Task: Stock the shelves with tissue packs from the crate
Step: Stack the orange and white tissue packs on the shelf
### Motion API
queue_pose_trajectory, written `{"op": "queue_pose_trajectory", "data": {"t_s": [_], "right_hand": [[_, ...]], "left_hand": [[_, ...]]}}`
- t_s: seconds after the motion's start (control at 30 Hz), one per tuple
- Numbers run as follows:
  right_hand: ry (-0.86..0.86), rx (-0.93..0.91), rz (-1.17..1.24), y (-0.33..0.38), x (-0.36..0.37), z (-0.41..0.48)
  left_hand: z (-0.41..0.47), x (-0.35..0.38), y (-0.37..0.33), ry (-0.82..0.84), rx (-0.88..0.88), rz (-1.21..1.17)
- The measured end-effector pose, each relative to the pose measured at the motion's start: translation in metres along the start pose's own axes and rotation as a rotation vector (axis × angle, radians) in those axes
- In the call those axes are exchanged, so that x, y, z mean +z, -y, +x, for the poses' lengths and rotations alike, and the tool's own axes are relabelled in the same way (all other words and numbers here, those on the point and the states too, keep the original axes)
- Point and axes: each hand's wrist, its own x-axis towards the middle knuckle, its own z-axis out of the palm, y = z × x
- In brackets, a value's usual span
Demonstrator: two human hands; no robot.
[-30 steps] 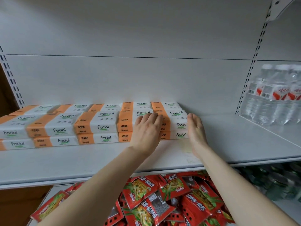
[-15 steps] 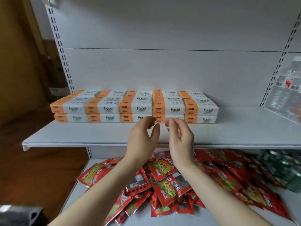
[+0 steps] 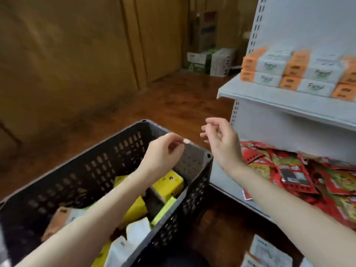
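One second back both hands lay flat against the stacked row on the shelf [image 3: 289, 102]. Now the view has swung left and down, and that smooth painted-metal shelf, with its perforated upright [image 3: 254, 26], sits off to the right. Its tissue packs [image 3: 317, 74] are squared two high, so that batch looks placed and a fresh fetch seems to be starting. Next in size, the crate [image 3: 92, 170], dark rigid plastic with slotted lattice walls, stands on the wood floor [image 3: 173, 105] just beside the shelf's foot. Inside lie loose packs [image 3: 136, 232], soft film-wrapped bricks in white, orange and yellow, tumbled at angles. Glossy red snack bags [image 3: 298, 170] heap under that shelf. Smallest, the left hand [image 3: 163, 155] hovers over the crate's far corner with the right hand [image 3: 223, 143] near it, both loosely curled, holding nothing I can make out.
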Motion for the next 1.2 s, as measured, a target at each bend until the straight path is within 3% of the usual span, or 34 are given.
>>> {"op": "queue_pose_trajectory", "data": {"t_s": [0.17,0.37,0.57,0.7,0.97,1.2], "right_hand": [[0.356,0.036,-0.085,0.000,0.111,-0.018],[0.982,0.206,-0.377,-0.010,0.224,-0.046],[1.362,0.141,-0.668,-0.023,0.290,-0.084],[1.430,0.156,-0.703,-0.029,0.299,-0.096],[1.384,0.188,-0.695,-0.031,0.286,-0.085],[1.269,0.206,-0.573,-0.011,0.253,-0.058]], "left_hand": [[-0.043,-0.062,0.115,0.151,-0.263,0.183],[-0.081,-0.106,0.223,0.573,-0.528,0.580],[-0.080,-0.110,0.263,0.924,-0.517,0.786],[-0.073,-0.100,0.275,1.028,-0.445,0.855],[-0.075,-0.099,0.279,1.086,-0.436,0.835],[-0.040,-0.112,0.233,0.951,-0.357,0.585]]}}
